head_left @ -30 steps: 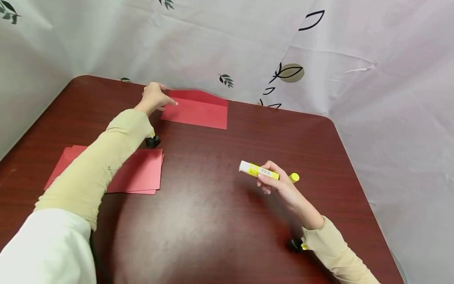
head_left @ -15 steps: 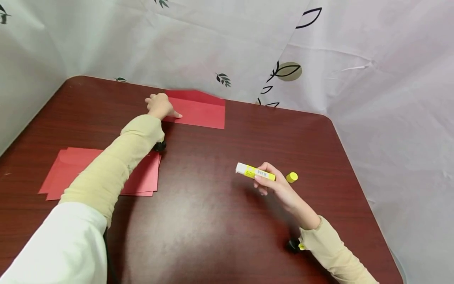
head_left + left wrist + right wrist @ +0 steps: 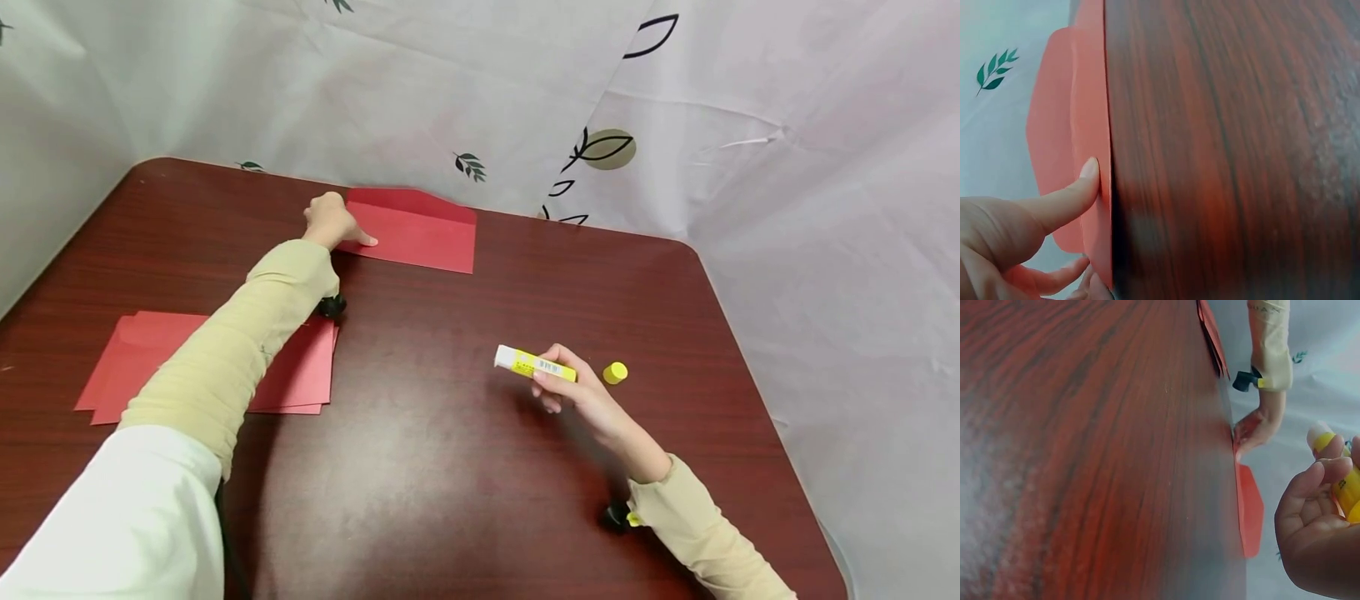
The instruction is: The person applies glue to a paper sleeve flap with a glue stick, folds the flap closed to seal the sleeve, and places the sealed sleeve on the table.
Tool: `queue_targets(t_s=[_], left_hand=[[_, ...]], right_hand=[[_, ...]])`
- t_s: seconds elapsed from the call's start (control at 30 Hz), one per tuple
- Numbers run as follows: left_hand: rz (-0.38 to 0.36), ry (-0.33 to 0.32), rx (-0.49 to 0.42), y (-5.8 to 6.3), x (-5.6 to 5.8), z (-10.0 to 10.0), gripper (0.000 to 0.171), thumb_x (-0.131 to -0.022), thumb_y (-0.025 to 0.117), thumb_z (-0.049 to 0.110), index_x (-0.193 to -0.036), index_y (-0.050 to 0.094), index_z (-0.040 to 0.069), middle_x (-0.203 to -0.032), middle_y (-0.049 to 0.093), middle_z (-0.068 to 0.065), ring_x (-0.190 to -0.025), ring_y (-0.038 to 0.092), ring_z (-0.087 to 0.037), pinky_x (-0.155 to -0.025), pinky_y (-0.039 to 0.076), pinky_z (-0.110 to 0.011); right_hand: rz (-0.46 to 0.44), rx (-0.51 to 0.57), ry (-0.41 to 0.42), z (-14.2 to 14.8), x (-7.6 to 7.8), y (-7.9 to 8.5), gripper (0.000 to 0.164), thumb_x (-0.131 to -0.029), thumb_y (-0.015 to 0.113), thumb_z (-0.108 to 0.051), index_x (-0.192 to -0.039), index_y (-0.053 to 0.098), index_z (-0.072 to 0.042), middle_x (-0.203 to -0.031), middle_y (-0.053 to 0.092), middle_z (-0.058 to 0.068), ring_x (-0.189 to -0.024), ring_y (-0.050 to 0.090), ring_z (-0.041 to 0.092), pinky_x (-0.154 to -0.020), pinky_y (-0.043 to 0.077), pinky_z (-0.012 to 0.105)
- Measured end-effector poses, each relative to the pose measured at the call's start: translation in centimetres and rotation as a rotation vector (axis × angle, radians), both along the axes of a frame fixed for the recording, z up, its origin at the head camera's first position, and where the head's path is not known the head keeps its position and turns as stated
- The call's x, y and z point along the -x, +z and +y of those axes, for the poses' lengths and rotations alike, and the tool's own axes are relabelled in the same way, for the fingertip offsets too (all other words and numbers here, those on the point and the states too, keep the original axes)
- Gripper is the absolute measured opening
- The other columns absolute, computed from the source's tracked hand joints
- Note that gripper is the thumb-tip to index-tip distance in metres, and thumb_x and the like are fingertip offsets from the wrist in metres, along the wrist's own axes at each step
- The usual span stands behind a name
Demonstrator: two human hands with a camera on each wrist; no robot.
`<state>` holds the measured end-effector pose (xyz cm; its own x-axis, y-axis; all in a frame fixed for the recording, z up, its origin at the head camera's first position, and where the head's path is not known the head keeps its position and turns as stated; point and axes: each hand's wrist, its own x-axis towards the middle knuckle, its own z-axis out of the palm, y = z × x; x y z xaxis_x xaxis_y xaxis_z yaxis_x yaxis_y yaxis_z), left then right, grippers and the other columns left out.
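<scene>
A red envelope (image 3: 420, 237) lies at the far edge of the table with its flap opened out toward the curtain. My left hand (image 3: 330, 222) pinches its left end. In the left wrist view the thumb (image 3: 1066, 199) lies across the envelope's face, while the other fingertips are at its end, partly hidden. Over the right side of the table, my right hand (image 3: 576, 383) grips an uncapped yellow glue stick (image 3: 536, 363), its white end pointing left. The glue stick's yellow cap (image 3: 615, 372) stands on the table just beyond that hand.
Several more red envelopes (image 3: 300, 375) lie stacked at the left, partly under my left forearm. A pale curtain with leaf prints (image 3: 525, 100) hangs behind the table (image 3: 420, 467). Small black wrist cameras (image 3: 617, 517) hang below both sleeves.
My left hand has come down from above the envelope's left corner to its left end, thumb now on the paper. The right hand still holds the glue stick, hardly moved.
</scene>
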<state>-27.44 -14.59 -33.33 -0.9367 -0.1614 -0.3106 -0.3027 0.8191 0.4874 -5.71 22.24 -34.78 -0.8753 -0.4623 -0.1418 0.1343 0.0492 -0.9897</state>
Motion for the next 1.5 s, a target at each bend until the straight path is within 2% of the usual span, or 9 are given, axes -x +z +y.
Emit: queue_targets(t_s=[0.23,0.3,0.47,0.67,0.83,1.0,1.17,1.3,1.5], left_hand=[[0.02,0.011,-0.132,0.7,-0.4,-1.1,0.076,-0.081,0.075,0.033,-0.135,0.041,-0.008,-0.136,0.045,-0.025,-0.124,0.044,-0.039,-0.102,0.043,-0.046],[0.016,-0.004,-0.176,1.4,-0.5,-1.2,0.064,-0.084,0.072,0.031,-0.129,0.047,-0.007,-0.126,0.051,-0.023,-0.111,0.05,-0.034,-0.092,0.047,-0.04],[-0.015,-0.038,-0.316,3.4,-1.1,-1.3,0.053,-0.093,0.062,0.023,-0.137,0.046,-0.003,-0.111,0.052,-0.014,-0.075,0.056,-0.011,-0.066,0.05,-0.018],[-0.06,-0.094,-0.52,5.1,-3.2,-0.7,0.057,-0.094,0.06,0.017,-0.143,0.04,-0.003,-0.126,0.052,-0.018,-0.067,0.06,-0.002,-0.069,0.056,-0.02],[-0.088,-0.144,-0.637,5.7,-5.8,0.0,0.061,-0.093,0.061,0.014,-0.146,0.035,-0.003,-0.116,0.058,-0.014,-0.068,0.062,-0.002,-0.068,0.057,-0.021],[-0.079,-0.183,-0.751,5.4,-8.3,0.7,0.058,-0.092,0.061,0.008,-0.143,0.037,-0.005,-0.095,0.069,-0.001,-0.071,0.067,-0.003,-0.07,0.058,-0.025],[-0.077,-0.211,-0.813,4.6,-10.3,1.3,0.054,-0.092,0.061,0.005,-0.14,0.04,-0.007,-0.092,0.07,0.002,-0.072,0.068,-0.003,-0.069,0.058,-0.025],[-0.104,-0.228,-0.843,3.9,-11.9,1.9,0.056,-0.092,0.061,0.004,-0.141,0.038,-0.008,-0.105,0.07,-0.01,-0.072,0.068,-0.003,-0.067,0.058,-0.025],[-0.142,-0.269,-0.807,2.7,-14.6,2.8,0.064,-0.092,0.062,0.004,-0.144,0.029,-0.012,-0.132,0.052,-0.032,-0.073,0.064,0.001,-0.065,0.057,-0.021]], right_hand=[[-0.006,-0.002,-0.008,-0.5,0.1,0.1,0.007,-0.096,0.053,-0.011,-0.096,0.05,-0.017,-0.072,0.06,-0.004,-0.052,0.044,0.009,-0.051,0.036,0.024],[-0.008,-0.002,-0.007,-0.6,0.1,0.0,0.007,-0.096,0.053,-0.01,-0.095,0.05,-0.017,-0.072,0.06,-0.004,-0.052,0.044,0.009,-0.051,0.036,0.024],[-0.01,-0.002,-0.003,-0.7,0.1,0.0,0.008,-0.096,0.053,-0.009,-0.095,0.05,-0.017,-0.072,0.06,-0.002,-0.052,0.043,0.012,-0.051,0.037,0.025],[-0.006,-0.001,-0.01,-0.6,0.0,0.1,0.008,-0.096,0.053,-0.01,-0.096,0.051,-0.017,-0.072,0.06,-0.003,-0.052,0.044,0.01,-0.051,0.038,0.025],[-0.011,0.004,-0.006,-0.5,-0.1,0.0,0.007,-0.096,0.056,-0.015,-0.095,0.049,-0.015,-0.073,0.06,-0.002,-0.052,0.042,0.015,-0.051,0.038,0.026],[-0.001,0.013,-0.001,-0.4,-0.2,-0.1,0.01,-0.096,0.058,-0.017,-0.095,0.048,-0.014,-0.073,0.06,-0.002,-0.053,0.039,0.02,-0.051,0.038,0.027],[0.005,0.016,0.0,-0.2,-0.2,-0.2,0.011,-0.095,0.058,-0.016,-0.095,0.047,-0.013,-0.073,0.06,-0.001,-0.052,0.039,0.019,-0.05,0.038,0.027],[0.008,0.02,0.013,0.0,-0.3,-0.2,0.012,-0.095,0.058,-0.018,-0.095,0.047,-0.013,-0.072,0.059,-0.001,-0.052,0.042,0.013,-0.05,0.039,0.026],[0.022,0.123,0.084,0.2,-0.7,0.0,0.013,-0.095,0.055,-0.018,-0.095,0.043,-0.013,-0.069,0.057,-0.006,-0.05,0.04,0.009,-0.043,0.031,0.031]])
